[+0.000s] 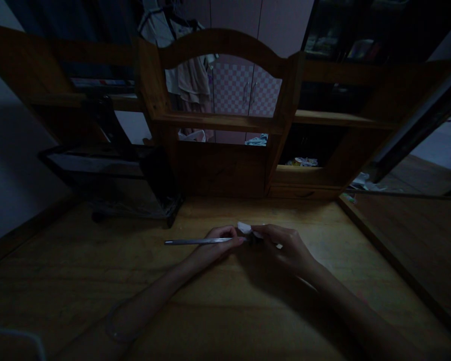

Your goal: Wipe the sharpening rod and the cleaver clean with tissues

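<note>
My left hand (216,245) rests on the wooden desk (97,271), fingers pinched round a thin grey metal rod (195,241) that sticks out to the left. My right hand (285,246) lies just right of it, fingers closed on a small white crumpled piece (244,228), perhaps tissue or cloth. The two hands nearly touch at the rod's right end, which is hidden between the fingers. The room is dim.
A wooden shelf unit (225,120) with an arched opening stands at the desk's back. A dark wire rack (108,175) sits at the back left. Clothes hang behind the opening. The desk's right edge (379,245) drops to a wooden floor.
</note>
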A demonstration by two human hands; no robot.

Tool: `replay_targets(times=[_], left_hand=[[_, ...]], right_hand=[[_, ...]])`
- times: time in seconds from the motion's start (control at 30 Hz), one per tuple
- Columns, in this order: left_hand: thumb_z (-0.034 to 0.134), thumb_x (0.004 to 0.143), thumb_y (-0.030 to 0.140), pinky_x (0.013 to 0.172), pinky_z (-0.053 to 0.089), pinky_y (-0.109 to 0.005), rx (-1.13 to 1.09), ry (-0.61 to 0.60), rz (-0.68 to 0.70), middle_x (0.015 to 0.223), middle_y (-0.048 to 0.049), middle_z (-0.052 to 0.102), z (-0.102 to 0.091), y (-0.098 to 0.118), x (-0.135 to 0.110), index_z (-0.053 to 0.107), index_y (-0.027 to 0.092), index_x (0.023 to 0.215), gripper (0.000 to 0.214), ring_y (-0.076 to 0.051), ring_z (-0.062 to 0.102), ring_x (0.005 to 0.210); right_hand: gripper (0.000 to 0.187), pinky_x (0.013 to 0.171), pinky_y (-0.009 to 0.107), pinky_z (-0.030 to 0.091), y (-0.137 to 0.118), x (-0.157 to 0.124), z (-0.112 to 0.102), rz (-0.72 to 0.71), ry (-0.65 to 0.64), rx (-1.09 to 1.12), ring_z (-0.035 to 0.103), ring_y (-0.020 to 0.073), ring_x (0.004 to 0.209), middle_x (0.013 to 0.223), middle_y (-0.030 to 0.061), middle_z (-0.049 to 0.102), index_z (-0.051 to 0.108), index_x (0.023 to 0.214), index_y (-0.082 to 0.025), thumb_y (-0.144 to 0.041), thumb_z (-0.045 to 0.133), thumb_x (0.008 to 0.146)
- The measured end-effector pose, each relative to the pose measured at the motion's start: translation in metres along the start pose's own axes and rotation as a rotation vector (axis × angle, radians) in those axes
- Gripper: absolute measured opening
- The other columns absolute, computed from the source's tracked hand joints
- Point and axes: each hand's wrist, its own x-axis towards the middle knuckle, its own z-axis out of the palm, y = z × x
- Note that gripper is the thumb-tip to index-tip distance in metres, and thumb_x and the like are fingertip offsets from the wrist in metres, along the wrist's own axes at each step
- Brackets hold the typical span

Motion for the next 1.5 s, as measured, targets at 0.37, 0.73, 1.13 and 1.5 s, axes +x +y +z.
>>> replay_targets(times=[0.37, 0.73, 1.13, 1.5], left_hand=[[0.052, 0.083, 0.059, 0.041, 0.024, -0.02, 0.129, 0.114, 0.006, 0.052, 0.0039, 0.045, -0.002, 0.002, -0.001, 0.052, 0.017, 0.065, 0.045, -0.007, 0.036, 0.042], [0.049, 0.084, 0.063, 0.038, 0.026, -0.02, 0.159, 0.167, -0.007, 0.045, 0.0039, 0.043, -0.007, 0.0, -0.001, 0.051, 0.017, 0.057, 0.053, -0.008, 0.038, 0.037], [0.064, 0.076, 0.06, 0.043, 0.026, -0.019, 0.113, 0.054, 0.007, 0.052, 0.0043, 0.047, -0.001, 0.001, -0.003, 0.05, 0.017, 0.064, 0.046, -0.008, 0.04, 0.045], [0.06, 0.08, 0.058, 0.046, 0.026, -0.021, 0.183, 0.06, 0.047, 0.054, 0.0043, 0.047, 0.0, 0.001, -0.003, 0.052, 0.017, 0.066, 0.044, -0.009, 0.04, 0.049]], right_hand=[[0.047, 0.089, 0.034, 0.054, 0.005, -0.002, -0.001, -0.027, -0.03, -0.09, 0.067, 0.0199, 0.105, 0.121, 0.0059, 0.067, 0.057, 0.131, -0.027, -0.009, 0.047, 0.088], [0.031, 0.078, 0.031, 0.055, 0.005, 0.003, -0.011, 0.053, 0.188, -0.115, 0.07, 0.0204, 0.091, 0.105, 0.0062, 0.073, 0.065, 0.116, -0.025, -0.017, 0.047, 0.093], [0.035, 0.091, 0.035, 0.053, 0.008, 0.002, 0.006, 0.006, -0.013, -0.042, 0.065, 0.0213, 0.108, 0.119, 0.0072, 0.068, 0.061, 0.124, -0.026, -0.017, 0.045, 0.094], [0.032, 0.076, 0.029, 0.052, 0.006, 0.003, -0.006, 0.005, -0.156, -0.097, 0.069, 0.019, 0.086, 0.101, 0.0066, 0.072, 0.061, 0.122, -0.024, -0.018, 0.045, 0.095]])
